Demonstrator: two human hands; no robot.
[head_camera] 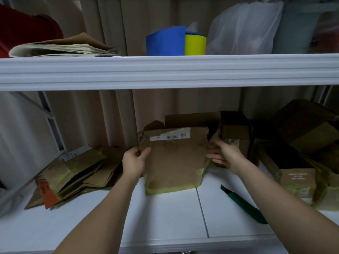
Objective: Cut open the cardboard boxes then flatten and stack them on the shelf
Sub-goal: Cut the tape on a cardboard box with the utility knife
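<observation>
Boxes waited on the white shelf (165, 217): a flattened stack (77, 173) at left. We held the opened box (174, 162) mid-shelf, left hand (134, 162) pinching its edge, right hand (222, 154) open against its side, likely to flatten it; the knife (242, 204) lay beside us.

A storage room or closet: white metal shelving (165, 70) holds flattened cardboard (77, 173), stacked boxes (302, 129), folded papers (60, 49), tape rolls (174, 41) and plastic bags (244, 28).

White shelf (174, 213): flattened cardboard stack (77, 173) at 9 o'clock, upright box (174, 162) centre, green cutter (244, 204) and taped boxes (300, 182) at 3 o'clock.
</observation>
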